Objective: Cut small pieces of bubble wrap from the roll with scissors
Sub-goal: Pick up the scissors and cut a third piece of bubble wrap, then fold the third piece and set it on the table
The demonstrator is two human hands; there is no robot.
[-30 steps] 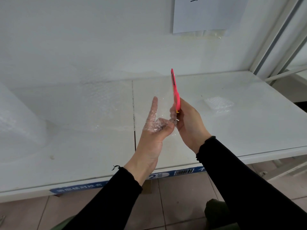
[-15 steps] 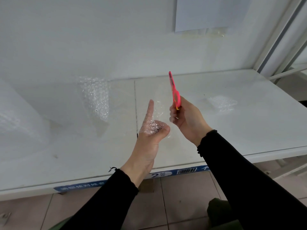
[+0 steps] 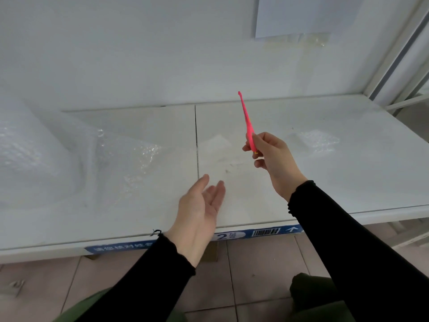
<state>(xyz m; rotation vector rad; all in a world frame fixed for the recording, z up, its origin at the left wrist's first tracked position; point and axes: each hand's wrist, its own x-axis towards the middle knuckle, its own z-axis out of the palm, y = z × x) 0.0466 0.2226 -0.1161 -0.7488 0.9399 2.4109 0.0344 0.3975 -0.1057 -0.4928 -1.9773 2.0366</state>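
A big roll of clear bubble wrap (image 3: 25,147) stands at the left of the white table (image 3: 301,189), its loose end (image 3: 130,154) lying crumpled toward the middle. My right hand (image 3: 271,156) grips pink scissors (image 3: 247,122) by the handle, blades closed and pointing up and away, above the table's centre. My left hand (image 3: 199,210) hovers palm up near the front edge, fingers apart, with nothing in it. A faint clear piece (image 3: 220,149) lies flat between the two hands. A small cut piece of bubble wrap (image 3: 318,140) rests to the right of the scissors.
A white wall backs the table, with a sheet of paper (image 3: 306,15) taped to it at the upper right. A metal frame (image 3: 394,54) rises at the right corner. A blue label strip (image 3: 255,233) runs along the front edge above a tiled floor.
My left hand let go of the crumpled wrap it pinched and dropped lower with the palm open. My right hand moved right with the scissors. The roll's loose end settled onto the table.
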